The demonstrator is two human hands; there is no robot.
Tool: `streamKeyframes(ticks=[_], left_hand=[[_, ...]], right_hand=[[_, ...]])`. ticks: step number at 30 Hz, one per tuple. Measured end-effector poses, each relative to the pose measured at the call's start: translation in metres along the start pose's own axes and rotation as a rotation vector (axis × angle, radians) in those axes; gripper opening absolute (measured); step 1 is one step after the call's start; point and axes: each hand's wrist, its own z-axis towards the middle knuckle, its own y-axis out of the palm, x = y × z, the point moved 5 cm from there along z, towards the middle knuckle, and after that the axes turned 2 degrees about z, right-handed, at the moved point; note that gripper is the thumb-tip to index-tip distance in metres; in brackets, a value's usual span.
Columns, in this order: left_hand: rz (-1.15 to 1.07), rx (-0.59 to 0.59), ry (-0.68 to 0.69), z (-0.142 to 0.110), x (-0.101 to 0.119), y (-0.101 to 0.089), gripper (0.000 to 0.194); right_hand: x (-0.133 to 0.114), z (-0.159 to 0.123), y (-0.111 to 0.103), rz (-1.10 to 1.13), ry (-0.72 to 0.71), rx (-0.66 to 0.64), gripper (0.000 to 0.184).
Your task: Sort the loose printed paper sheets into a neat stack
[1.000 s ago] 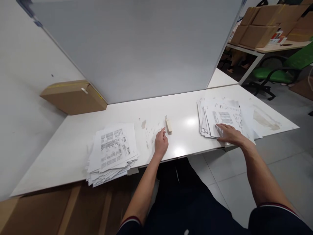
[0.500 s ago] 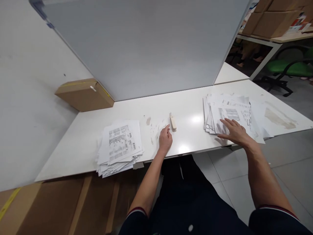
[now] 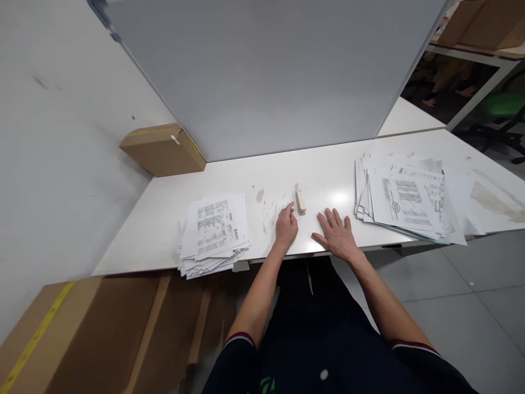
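A cream stapler (image 3: 301,201) lies on the white table between two paper stacks. My left hand (image 3: 286,227) rests on its side just left of the stapler, loosely curled, with the index finger reaching towards it and nothing in the grasp. To the right of the stapler, my right hand (image 3: 337,234) lies palm down near the table's front edge, fingers spread and empty. The right paper stack (image 3: 406,202) is fanned unevenly; its top printed sheet carries a round stamp. On the left, another stack of printed sheets (image 3: 215,230) overhangs the front edge slightly.
A tall whiteboard (image 3: 266,82) stands along the back of the table (image 3: 328,164). One cardboard box (image 3: 164,150) leans at the back left corner. Larger cartons (image 3: 102,334) sit below the table at left. A green chair (image 3: 502,104) is at far right.
My right hand has lifted off the right paper stack and moved left onto the bare tabletop beside the stapler. My left hand stays by the stapler. The view has shifted left.
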Motion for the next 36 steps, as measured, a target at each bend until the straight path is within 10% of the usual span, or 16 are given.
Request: streamKeyframes(ticks=[6,11,15,19,36], left_hand=[[0.125,0.073,0.12,-0.025,0.007,-0.026,0.041],[0.441,0.311,0.028,-0.06,-0.019,-0.113,0.038],[0.62,0.191,-0.04,-0.071,-0.047,-0.158,0.044],[0.611,0.061,-0.093,-0.072,-0.064,-0.163,0.045],[0.31,0.252,-0.285,-0.068,-0.063,-0.167,0.014]], right_hand=[[0.004,0.002,0.004,-0.006,0.007,-0.036,0.072],[0.002,0.001,0.0,0.003,-0.001,-0.023,0.071],[0.002,0.0,-0.001,0.022,0.005,-0.042,0.071],[0.003,0.0,-0.001,0.031,0.006,-0.056,0.071],[0.002,-0.001,-0.002,0.017,0.003,-0.02,0.069]])
